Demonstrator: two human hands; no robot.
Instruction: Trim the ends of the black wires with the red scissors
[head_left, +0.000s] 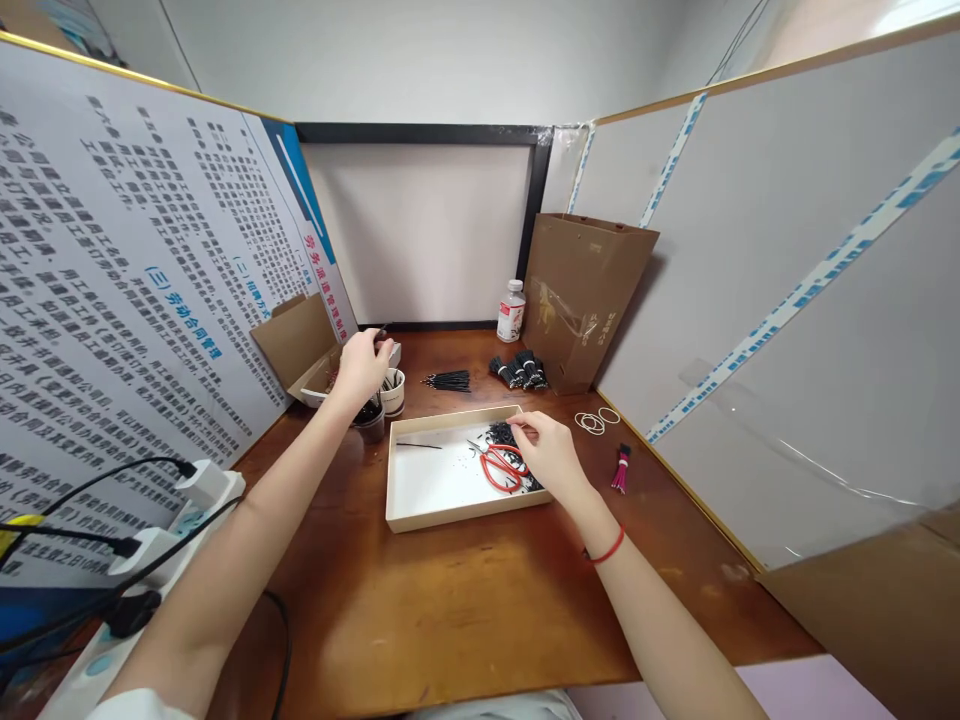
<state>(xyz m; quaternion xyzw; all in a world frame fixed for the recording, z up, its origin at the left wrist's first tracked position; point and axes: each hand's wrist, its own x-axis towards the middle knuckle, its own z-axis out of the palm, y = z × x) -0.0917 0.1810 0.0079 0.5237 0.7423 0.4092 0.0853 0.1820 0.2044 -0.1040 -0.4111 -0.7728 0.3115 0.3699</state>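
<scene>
My left hand (364,364) is raised over the cups at the back left, fingers closed. A small dark bit shows at its fingertips, too small to name. Below it stand a paper cup (394,398) with thin sticks in it and a dark cup (370,428). My right hand (546,452) is over the right end of a shallow box (431,490), thumb and fingers pinched together; what they hold, if anything, is hidden. Beside its fingers lie red-handled scissors (491,460) and a heap of small black pieces (501,434). A thin black strip (420,445) lies in the box's left part.
Behind the box lie black strips (450,381) and tied black bundles (525,372). A bottle (511,312) and brown paper bag (585,300) stand at the back. Rubber bands (591,424) and a pink-black bundle (622,470) lie right; a power strip (180,540) is left.
</scene>
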